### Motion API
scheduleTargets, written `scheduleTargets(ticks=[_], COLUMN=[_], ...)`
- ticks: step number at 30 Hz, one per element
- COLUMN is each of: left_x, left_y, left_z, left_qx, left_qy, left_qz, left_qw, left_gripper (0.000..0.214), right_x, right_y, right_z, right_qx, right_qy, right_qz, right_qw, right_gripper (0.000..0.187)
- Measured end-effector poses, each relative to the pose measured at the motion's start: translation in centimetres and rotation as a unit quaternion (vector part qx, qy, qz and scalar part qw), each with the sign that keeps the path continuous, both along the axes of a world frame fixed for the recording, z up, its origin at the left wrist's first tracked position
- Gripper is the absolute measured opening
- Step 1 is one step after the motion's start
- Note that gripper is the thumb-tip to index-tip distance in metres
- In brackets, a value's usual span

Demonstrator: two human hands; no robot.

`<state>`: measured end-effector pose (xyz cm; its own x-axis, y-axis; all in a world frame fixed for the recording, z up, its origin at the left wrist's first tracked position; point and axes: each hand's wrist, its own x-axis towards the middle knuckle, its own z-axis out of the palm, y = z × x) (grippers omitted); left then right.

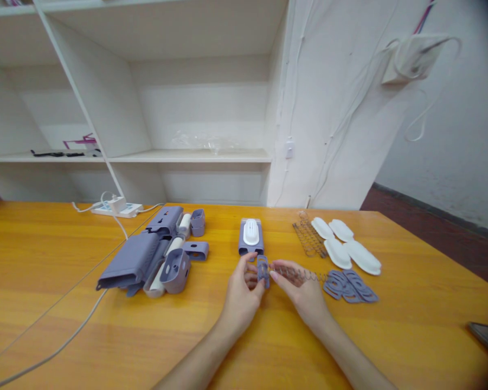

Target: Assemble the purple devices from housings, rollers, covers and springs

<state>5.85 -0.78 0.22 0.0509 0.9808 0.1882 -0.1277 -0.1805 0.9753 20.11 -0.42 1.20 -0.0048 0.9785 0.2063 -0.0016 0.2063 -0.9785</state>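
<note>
Left hand [242, 292] has a flat purple plastic plate with cut-out slots [263, 271] pinched between thumb and fingers, holding it up on edge. And right beside it, the right hand [304, 292] pinches one end of a thin coiled metal spring [318, 276], bringing that end close to the plate; whether the two touch, I can't tell. The rest of the spring trails behind the fingers, out to the right hand's right, up to a cluster of flat purple slotted plates [352, 287].

Just beyond the left hand sits a purple plastic housing [243, 246] with a white oval slotted cap [251, 232] on top. Farther out, beyond the right hand and to its right, four white oval plastic shells [345, 246] lie beside a heap of coiled springs [309, 235]. Well off to the left hand's left: large purple plastic casings [132, 257] and white cylinders [158, 279].
</note>
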Motion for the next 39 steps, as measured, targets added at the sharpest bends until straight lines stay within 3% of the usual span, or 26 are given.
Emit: scheduleTargets(ticks=[5,9,18,25,28,33,36,39], left_x=[0.0,0.1,0.0,0.1,0.1,0.0,-0.2,-0.3], left_y=[0.4,0.4,0.0,-0.2,-0.2,0.1,0.3,0.5], left_z=[-0.6,-0.6,-0.5,-0.3,-0.3,-0.2,-0.3,-0.6], left_qx=[-0.021,-0.029,-0.006,0.009,-0.017,-0.034,-0.021,-0.01], left_qy=[-0.003,0.006,0.12,0.102,0.062,0.013,0.025,0.055], left_qz=[0.001,0.036,0.064,0.028,0.012,0.006,0.042,0.069], left_qw=[1.0,0.999,0.991,0.994,0.998,0.999,0.999,0.996], left_gripper=[0.048,0.039,0.016,0.027,0.026,0.022,0.036,0.044], right_x=[0.7,1.1,0.8,0.8,0.6,-0.1,-0.3,-0.3], right_y=[0.4,0.6,0.2,0.2,0.1,0.2,0.1,-0.1], right_z=[-0.1,-0.2,0.4,0.2,0.2,-0.3,-0.6,-0.5], right_qx=[-0.059,-0.092,-0.098,-0.065,-0.053,-0.004,0.036,0.045], right_qy=[0.104,0.163,0.182,0.128,0.115,0.02,-0.051,-0.065], right_qz=[0.012,0.009,0.033,0.091,0.094,0.024,-0.026,-0.012], right_qw=[0.993,0.982,0.978,0.985,0.987,1.0,0.998,0.997], right_gripper=[0.043,0.054,0.067,0.055,0.053,0.036,0.027,0.026])
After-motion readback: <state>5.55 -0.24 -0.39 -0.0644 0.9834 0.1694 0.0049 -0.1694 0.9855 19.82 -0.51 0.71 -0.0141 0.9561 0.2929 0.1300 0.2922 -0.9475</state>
